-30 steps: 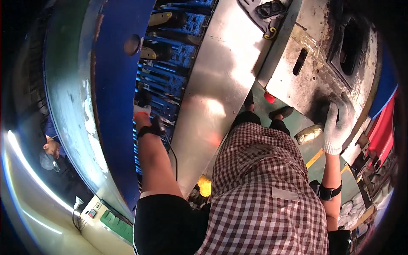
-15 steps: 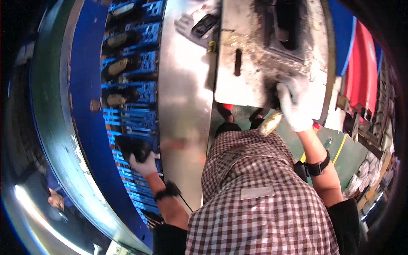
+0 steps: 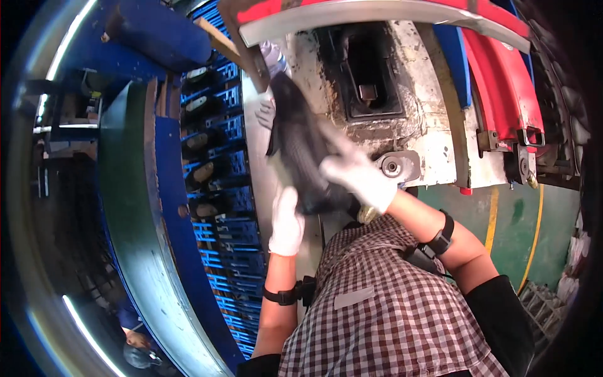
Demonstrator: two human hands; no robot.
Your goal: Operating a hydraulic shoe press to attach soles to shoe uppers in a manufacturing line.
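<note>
A black shoe (image 3: pixel 300 147), textured like mesh and smeared by motion, hangs slanted in front of me with its toe pointing away. My left hand (image 3: pixel 287 220), in a white glove, grips its near left side; some of its fingers are hidden. Over the shoe's right side reaches my right hand (image 3: pixel 359 177), also gloved, with its fingers stretched out and blurred. Whether they touch the shoe is hard to see. Just right of that hand lies a metal plate with a round hole (image 3: pixel 392 166), on the machine's worn pale top (image 3: pixel 433 125).
A dark rectangular recess (image 3: pixel 370 69) opens in the machine top. Across the far side runs a red and metal bar (image 3: pixel 377 16). On the left, a rack with blue slats (image 3: pixel 229 132) carries several shoe-shaped pieces, beside a green belt (image 3: pixel 119 169). Another person (image 3: pixel 139 352) is at lower left.
My left hand has come from the rack to the middle with the black shoe. My right hand has moved left toward it. The view has shifted, and the red bar now shows at the top.
</note>
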